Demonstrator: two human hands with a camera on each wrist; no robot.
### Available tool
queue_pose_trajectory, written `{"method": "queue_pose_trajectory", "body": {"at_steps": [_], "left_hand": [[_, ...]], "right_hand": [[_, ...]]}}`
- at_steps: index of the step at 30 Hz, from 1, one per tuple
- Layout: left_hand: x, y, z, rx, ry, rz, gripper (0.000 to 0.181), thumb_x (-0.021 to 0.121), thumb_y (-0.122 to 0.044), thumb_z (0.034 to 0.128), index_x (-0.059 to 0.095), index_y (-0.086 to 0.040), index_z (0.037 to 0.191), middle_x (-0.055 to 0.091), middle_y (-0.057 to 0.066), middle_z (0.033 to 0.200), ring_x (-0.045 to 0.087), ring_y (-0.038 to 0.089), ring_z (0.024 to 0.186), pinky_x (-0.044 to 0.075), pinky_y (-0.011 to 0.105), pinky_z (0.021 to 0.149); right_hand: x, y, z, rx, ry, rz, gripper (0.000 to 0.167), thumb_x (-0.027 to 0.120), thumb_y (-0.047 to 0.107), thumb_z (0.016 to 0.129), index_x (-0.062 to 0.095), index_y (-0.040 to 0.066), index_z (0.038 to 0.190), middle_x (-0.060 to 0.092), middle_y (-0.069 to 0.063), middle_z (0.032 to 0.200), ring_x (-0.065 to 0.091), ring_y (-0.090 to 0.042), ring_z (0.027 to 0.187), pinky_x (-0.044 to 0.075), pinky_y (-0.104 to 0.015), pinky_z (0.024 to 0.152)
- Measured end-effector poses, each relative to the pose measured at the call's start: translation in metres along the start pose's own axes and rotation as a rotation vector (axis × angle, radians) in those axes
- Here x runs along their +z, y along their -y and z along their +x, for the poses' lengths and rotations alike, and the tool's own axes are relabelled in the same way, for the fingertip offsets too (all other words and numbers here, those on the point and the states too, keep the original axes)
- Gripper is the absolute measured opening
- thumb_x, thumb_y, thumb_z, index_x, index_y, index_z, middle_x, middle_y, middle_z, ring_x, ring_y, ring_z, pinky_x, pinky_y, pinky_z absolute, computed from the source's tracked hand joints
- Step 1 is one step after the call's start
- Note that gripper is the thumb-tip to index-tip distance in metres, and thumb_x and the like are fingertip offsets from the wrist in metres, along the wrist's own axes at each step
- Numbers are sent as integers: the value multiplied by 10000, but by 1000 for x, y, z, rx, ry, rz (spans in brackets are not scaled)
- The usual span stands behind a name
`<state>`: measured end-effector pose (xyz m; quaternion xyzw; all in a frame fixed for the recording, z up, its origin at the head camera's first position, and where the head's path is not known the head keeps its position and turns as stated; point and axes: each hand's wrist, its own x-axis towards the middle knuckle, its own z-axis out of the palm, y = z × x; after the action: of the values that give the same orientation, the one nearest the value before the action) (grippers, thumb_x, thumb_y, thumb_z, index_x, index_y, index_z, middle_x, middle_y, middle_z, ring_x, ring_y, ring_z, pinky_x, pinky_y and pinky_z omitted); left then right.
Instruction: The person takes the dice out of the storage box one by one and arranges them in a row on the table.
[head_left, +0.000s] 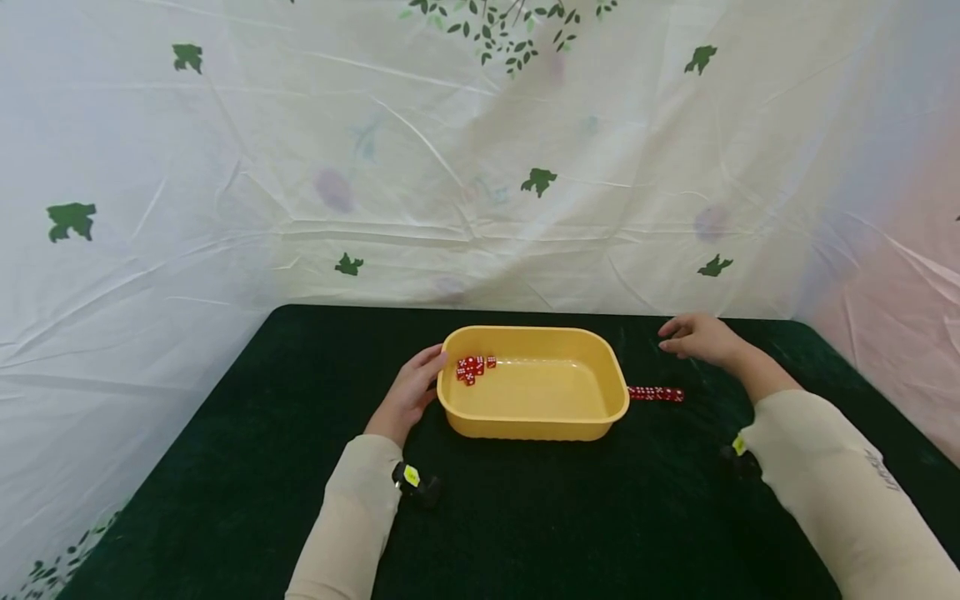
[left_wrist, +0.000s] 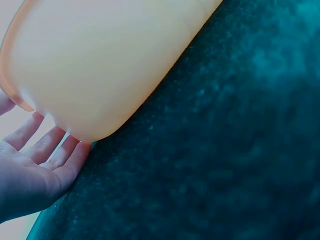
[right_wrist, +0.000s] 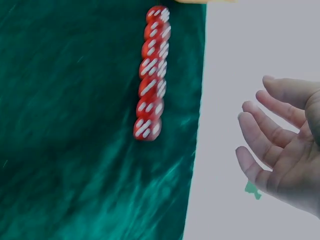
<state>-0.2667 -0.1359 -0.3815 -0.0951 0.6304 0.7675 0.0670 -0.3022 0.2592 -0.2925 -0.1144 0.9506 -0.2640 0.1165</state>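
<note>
My left hand (head_left: 411,392) is at the left end of a yellow plastic basin (head_left: 536,429). In the left wrist view its fingers (left_wrist: 47,145), fairly straight, touch the basin's outer wall (left_wrist: 100,65) near the corner. Several red dice with white pips (head_left: 471,367) lie in a cluster inside the basin, toward its left end. To the right of the basin a straight row of red dice (head_left: 657,393) lies on the dark green cloth, also seen as a dice row (right_wrist: 149,75) in the right wrist view. My right hand (head_left: 702,340) hovers beyond that row, fingers loosely bent, holding nothing.
A dark green velvety cloth (head_left: 555,517) covers the table. Pale fabric with green leaf prints (head_left: 450,200) hangs behind and at both sides. A black wrist camera (head_left: 416,483) is strapped at the left sleeve.
</note>
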Motion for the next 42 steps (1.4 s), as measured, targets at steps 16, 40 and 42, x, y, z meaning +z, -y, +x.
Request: {"method": "queue_pose_trajectory", "body": {"at_steps": [16, 40, 42], "left_hand": [[-1, -1, -2, -3, 7, -3, 385, 510, -284, 869, 453, -136, 1219, 419, 42, 1232, 381, 221, 1108, 338, 413, 890], [-2, -1, -3, -4, 10, -4, 376, 513, -271, 868, 459, -134, 1214, 420, 40, 1234, 372, 224, 1117, 329, 423, 895], [-2, -1, -3, 0, 8, -3, 374, 512, -267, 869, 460, -133, 1214, 419, 42, 1237, 370, 225, 1121, 328, 427, 894]], "right_hand": [[21, 60, 34, -84, -45, 42, 314, 546, 206, 848, 534, -16, 1070, 547, -186, 1001, 532, -283, 807, 417, -456, 770], [89, 125, 70, -251, 28, 270, 234, 565, 72, 824, 561, -67, 1012, 569, -149, 910, 529, -295, 814, 449, -409, 721], [95, 128, 73, -249, 23, 265, 235, 575, 77, 816, 572, -60, 1007, 578, -139, 893, 531, -262, 780, 456, -392, 703]]}}
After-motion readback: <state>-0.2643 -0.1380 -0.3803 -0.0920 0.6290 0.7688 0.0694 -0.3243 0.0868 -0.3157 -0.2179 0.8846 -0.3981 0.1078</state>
